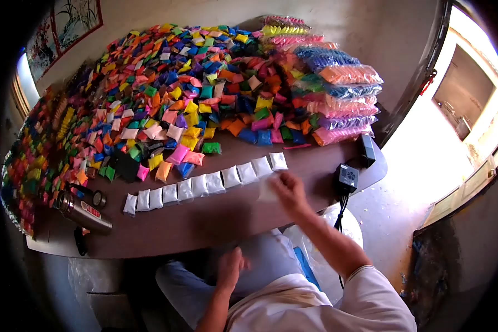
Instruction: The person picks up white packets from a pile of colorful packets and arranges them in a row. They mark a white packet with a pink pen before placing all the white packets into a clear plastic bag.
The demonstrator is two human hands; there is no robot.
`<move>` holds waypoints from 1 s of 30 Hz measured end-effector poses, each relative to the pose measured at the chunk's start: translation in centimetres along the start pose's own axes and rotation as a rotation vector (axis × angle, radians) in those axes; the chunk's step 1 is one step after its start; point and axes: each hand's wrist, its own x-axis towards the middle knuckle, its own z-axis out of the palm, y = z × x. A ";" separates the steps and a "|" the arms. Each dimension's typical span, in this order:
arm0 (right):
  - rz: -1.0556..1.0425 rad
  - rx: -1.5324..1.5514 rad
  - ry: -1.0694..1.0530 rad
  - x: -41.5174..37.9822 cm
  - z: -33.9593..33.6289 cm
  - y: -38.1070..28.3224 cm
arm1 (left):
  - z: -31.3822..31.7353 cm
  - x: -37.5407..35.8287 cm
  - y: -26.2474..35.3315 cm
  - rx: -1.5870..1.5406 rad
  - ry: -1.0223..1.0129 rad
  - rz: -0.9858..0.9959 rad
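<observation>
Several small white packets lie side by side in a slightly slanting row on the brown table. Near the row's right end, my right hand is closed on a small whitish bag, blurred and held just above the tabletop. My left hand is over my lap, below the table's front edge. Its fingers are curled in, and whatever may be inside them is hidden.
Behind the row rises a big heap of small coloured packets. Clear bags of coloured packets are stacked at right. A steel flask lies at left; a black box with cables sits at the right edge.
</observation>
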 end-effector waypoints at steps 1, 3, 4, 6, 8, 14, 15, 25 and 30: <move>-0.076 -0.137 0.101 2.3 -1.8 0.5 | -0.5 -0.4 -0.6 -0.054 0.043 -0.028; -0.213 -0.348 0.250 5.2 -4.7 -1.0 | -1.8 -1.2 -2.7 -0.110 0.086 -0.056; -0.211 -0.501 0.291 6.6 -6.1 -1.1 | -2.6 -1.6 -4.1 -0.123 0.139 -0.122; -0.165 -0.613 0.308 8.5 -7.8 -0.5 | -3.2 -2.2 -6.7 -0.216 0.329 -0.297; -0.128 -0.730 0.324 10.4 -9.3 1.2 | -4.9 -2.8 -9.8 -0.266 0.332 -0.294; -0.066 -0.903 0.169 12.1 -9.2 3.3 | -6.6 -3.2 -12.2 -0.451 0.416 -0.281; -0.025 -0.948 0.210 11.9 -8.9 3.1 | -6.9 -3.3 -12.1 -0.423 0.379 -0.282; -0.302 -1.044 0.086 8.6 -8.1 2.5 | -7.1 -2.9 -13.0 -0.482 0.417 -0.339; -0.462 -1.111 0.105 10.0 -9.1 5.0 | -8.5 -3.1 -16.5 -0.056 0.299 -0.144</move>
